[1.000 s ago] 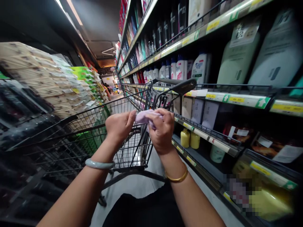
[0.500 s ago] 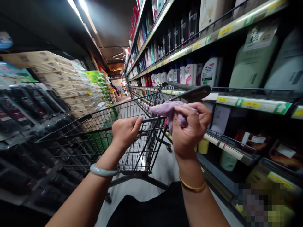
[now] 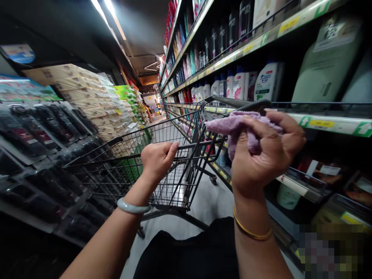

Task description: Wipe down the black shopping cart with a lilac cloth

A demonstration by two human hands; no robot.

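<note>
My left hand (image 3: 158,161), with a pale bangle at the wrist, is closed around the handlebar (image 3: 194,145) of a black wire shopping cart (image 3: 180,218). A crumpled light purple cloth (image 3: 221,124) is bunched in the fingers of my right hand (image 3: 261,155), which has a gold bangle below it. Just behind the cloth runs a dark grey arm-like piece (image 3: 232,101) at the cart's right side. The cloth overlaps its end; whether they touch, I cannot tell. No goods show in the visible part of the cart's basket.
Shelves (image 3: 343,123) of shampoo bottles (image 3: 266,81) line the right side, close to my right hand. On the left are stacked beige packs (image 3: 81,93) and a rack of dark packaged goods (image 3: 31,131). The aisle floor (image 3: 161,130) runs ahead between them.
My right hand has moved right with the cloth and appears larger, nearer the camera. My left hand keeps its grip on the handlebar. The whole view has shifted slightly.
</note>
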